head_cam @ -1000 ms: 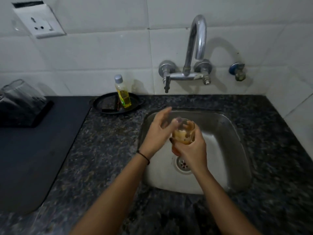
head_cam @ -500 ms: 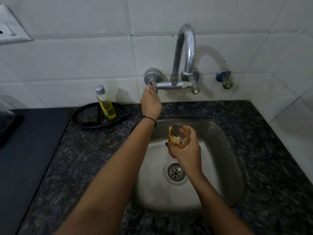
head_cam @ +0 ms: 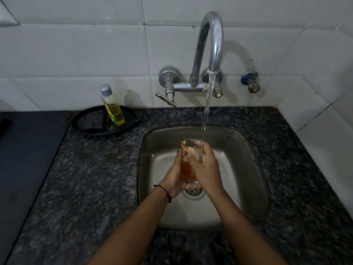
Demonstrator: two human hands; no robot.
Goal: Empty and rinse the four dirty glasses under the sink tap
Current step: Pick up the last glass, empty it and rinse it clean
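Rinsing under way: tap [head_cam: 212, 41] running, stream [head_cam: 207, 108] falling at the far rim of one glass [head_cam: 186, 170], held low in the sink [head_cam: 248, 169] above the drain. Amber residue inside, so not clean yet, I'd judge. The other three glasses are out of view. Left hand [head_cam: 174, 179] cups the base with fingers curled under. Right hand [head_cam: 205, 169] wraps the upper wall.

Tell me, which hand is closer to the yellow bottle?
Left. The left hand holds the glass on the side toward the yellow bottle; the right hand holds it on the side away from the bottle.
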